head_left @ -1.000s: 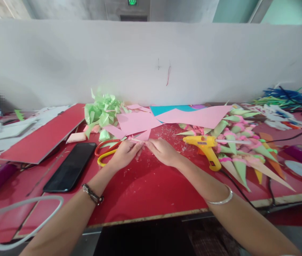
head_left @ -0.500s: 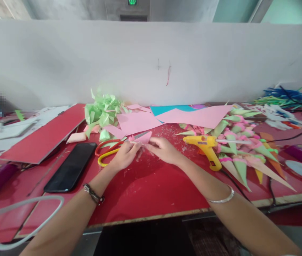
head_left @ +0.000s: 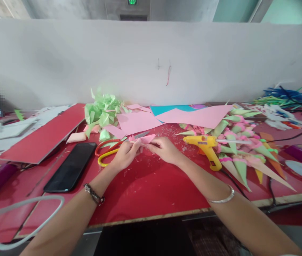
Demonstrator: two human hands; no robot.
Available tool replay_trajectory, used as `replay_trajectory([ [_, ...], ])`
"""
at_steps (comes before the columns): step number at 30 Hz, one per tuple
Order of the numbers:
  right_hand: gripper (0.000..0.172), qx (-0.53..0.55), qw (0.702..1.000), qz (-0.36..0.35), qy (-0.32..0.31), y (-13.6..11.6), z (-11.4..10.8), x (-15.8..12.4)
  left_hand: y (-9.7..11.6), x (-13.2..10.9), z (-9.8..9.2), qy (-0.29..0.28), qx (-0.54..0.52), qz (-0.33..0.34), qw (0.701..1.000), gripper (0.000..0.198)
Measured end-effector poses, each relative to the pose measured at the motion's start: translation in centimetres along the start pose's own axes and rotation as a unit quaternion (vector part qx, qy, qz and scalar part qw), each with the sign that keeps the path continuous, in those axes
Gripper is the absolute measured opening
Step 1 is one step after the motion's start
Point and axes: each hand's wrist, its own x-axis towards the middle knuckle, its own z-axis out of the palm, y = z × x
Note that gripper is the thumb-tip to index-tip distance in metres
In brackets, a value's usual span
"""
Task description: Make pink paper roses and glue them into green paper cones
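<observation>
Between my two hands is a small folded piece of pink paper (head_left: 148,138), its pointed end toward the right. My left hand (head_left: 127,153) pinches its left part, where short pink tips stick up. The fingers of my right hand (head_left: 164,149) are closed on its near right edge; some fingertips are hidden behind the paper. Just left of and behind my left hand lie scissors (head_left: 107,159) with one red and one yellow handle loop. Their blades pass behind the paper. Larger pink paper sheets (head_left: 137,122) lie beyond my hands.
A yellow glue gun (head_left: 206,147) lies to the right, against a pile of green and pink paper cones (head_left: 236,142). At the left are a black phone (head_left: 71,167) and a red board (head_left: 47,133). Crumpled green paper (head_left: 104,110) sits at the back before a white partition (head_left: 87,57).
The pink paper's pointed end has tipped lower and farther right, so more of the scissor blades shows behind it. Both hands stay in nearly the same place.
</observation>
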Motion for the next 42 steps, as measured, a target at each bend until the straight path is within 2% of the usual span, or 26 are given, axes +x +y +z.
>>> replay_trajectory([
  [4,0.031,-0.030,1.000,-0.002,-0.001,0.0,-0.1,0.0,-0.1,0.1,0.0,0.059,-0.002,-0.013,0.998,0.047],
  [6,0.033,-0.062,0.998,-0.001,0.007,0.0,0.0,-0.1,-0.2,0.2,0.0,0.071,0.005,-0.016,0.997,0.046],
  [13,0.031,-0.158,0.987,0.000,0.009,0.3,0.0,-0.3,-0.1,0.1,0.0,0.025,-0.005,-0.027,0.999,0.046],
  [19,0.032,-0.268,0.963,-0.006,0.010,-0.5,-0.2,-0.3,0.1,0.2,0.0,0.010,-0.040,-0.046,0.998,0.044],
  [24,0.044,-0.355,0.935,-0.007,0.003,-0.7,0.0,-0.2,0.2,0.3,-0.2,-0.002,-0.072,-0.052,0.996,0.042],
  [28,0.047,-0.371,0.928,-0.023,-0.005,-0.4,0.1,-0.1,0.3,0.3,-0.2,-0.014,-0.090,-0.065,0.994,0.042],
  [31,0.045,-0.350,0.937,-0.016,-0.009,-0.5,0.0,-0.1,0.5,0.3,-0.2,-0.011,-0.098,-0.075,0.992,0.042],
  [33,0.042,-0.301,0.953,-0.013,-0.011,-0.6,0.0,-0.2,0.6,0.2,-0.3,-0.001,-0.092,-0.070,0.993,0.043],
  [37,0.041,-0.146,0.989,-0.002,-0.013,-0.4,-0.1,-0.2,0.3,0.2,-0.5,0.010,-0.057,-0.017,0.998,0.041],
  [42,0.039,-0.017,0.999,0.021,-0.041,-0.1,-0.2,-0.2,-0.1,0.3,-0.8,-0.013,0.004,0.032,0.999,0.038],
])
